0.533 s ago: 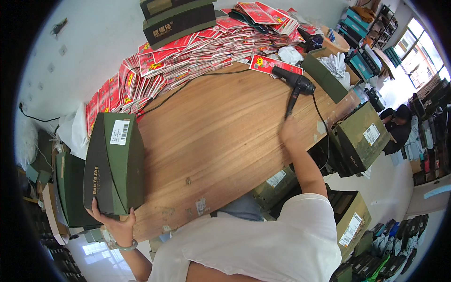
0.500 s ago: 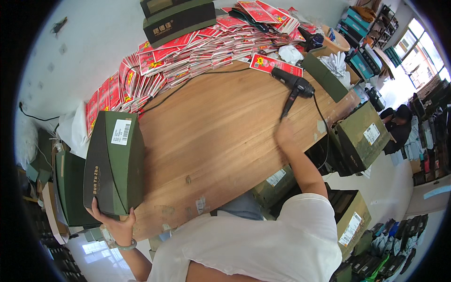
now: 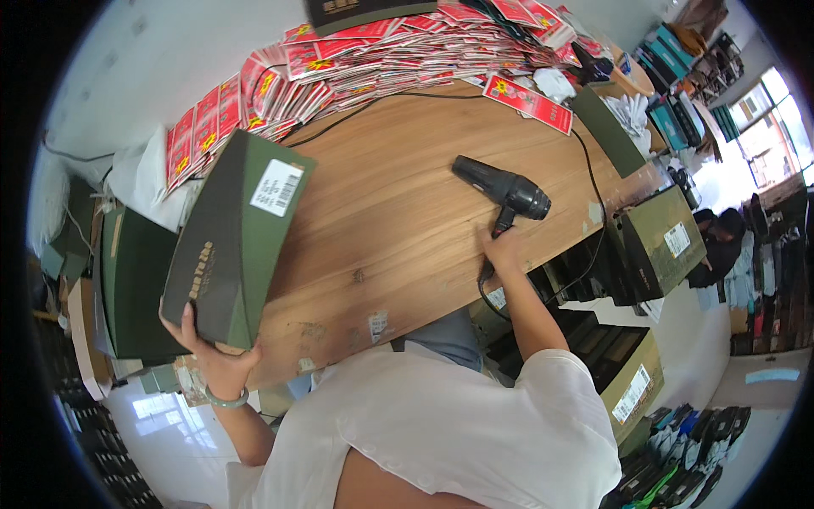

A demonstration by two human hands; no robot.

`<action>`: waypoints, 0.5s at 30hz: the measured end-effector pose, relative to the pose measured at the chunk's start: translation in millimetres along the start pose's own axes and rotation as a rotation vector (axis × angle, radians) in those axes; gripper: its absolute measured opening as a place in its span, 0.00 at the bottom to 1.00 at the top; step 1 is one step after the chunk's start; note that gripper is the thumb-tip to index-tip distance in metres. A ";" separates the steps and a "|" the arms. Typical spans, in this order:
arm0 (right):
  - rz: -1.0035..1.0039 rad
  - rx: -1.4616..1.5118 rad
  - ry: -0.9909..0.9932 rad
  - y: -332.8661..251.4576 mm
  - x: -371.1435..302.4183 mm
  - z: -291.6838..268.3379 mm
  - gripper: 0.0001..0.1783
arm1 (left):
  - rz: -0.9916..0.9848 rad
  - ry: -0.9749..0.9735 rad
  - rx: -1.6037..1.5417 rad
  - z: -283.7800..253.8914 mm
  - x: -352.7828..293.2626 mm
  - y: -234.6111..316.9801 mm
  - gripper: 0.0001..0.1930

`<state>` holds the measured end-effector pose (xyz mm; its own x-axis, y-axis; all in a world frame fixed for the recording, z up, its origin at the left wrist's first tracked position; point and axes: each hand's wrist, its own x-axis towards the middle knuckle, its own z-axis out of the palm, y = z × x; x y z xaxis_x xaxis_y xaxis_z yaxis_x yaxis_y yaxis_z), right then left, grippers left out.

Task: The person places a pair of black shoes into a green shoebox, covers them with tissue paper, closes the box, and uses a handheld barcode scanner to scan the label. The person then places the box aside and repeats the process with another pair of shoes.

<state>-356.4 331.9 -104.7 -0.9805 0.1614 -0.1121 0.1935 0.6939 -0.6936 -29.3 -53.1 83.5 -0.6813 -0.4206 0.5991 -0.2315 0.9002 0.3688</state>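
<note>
My left hand (image 3: 222,363) grips the near end of a green and dark grey shoebox (image 3: 222,246), thumb on one side and fingers on the other. The box is tilted at the left of the table, a white barcode label on its green part. In my right hand (image 3: 506,252) is the handle of a black hair dryer (image 3: 506,188). Its nozzle points to the far left, above the wooden tabletop (image 3: 390,204). The dryer's cord trails from the handle over the near right edge of the table.
Red printed packets (image 3: 398,64) are heaped along the back, with one loose packet (image 3: 527,103) in front. Another dark box (image 3: 365,12) sits on the heap. Green boxes (image 3: 140,280) stand left of the table, more boxes (image 3: 666,242) at the right. Farther right is another person (image 3: 721,246).
The hair dryer has come off its spot near the loose packet, toward me and left, in my right hand. My left hand has tilted the shoebox and shifted it slightly right.
</note>
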 end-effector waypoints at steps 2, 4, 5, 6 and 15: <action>0.043 0.336 -0.157 -20.3 10.3 -11.6 0.28 | 0.046 0.013 -0.072 -7.2 -0.5 4.6 0.57; 0.244 1.009 -0.455 42.6 56.6 0.8 0.15 | 0.147 0.000 -0.181 0.1 15.2 1.0 0.56; 0.347 1.111 -0.482 17.1 42.8 2.7 0.12 | 0.125 0.000 -0.166 -5.0 12.2 1.4 0.55; 0.452 1.199 -0.496 -16.8 19.3 -12.0 0.09 | 0.101 0.004 -0.164 -7.9 5.5 0.6 0.54; -0.101 0.977 -0.420 -77.4 -108.3 -60.3 0.22 | 0.167 -0.019 -0.226 -9.6 -1.6 -7.8 0.54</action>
<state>-263.1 303.0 4.0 -0.9596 -0.2498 -0.1292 0.1823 -0.2025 -0.9622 -19.8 -60.5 86.5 -0.7108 -0.2641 0.6520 0.0445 0.9081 0.4164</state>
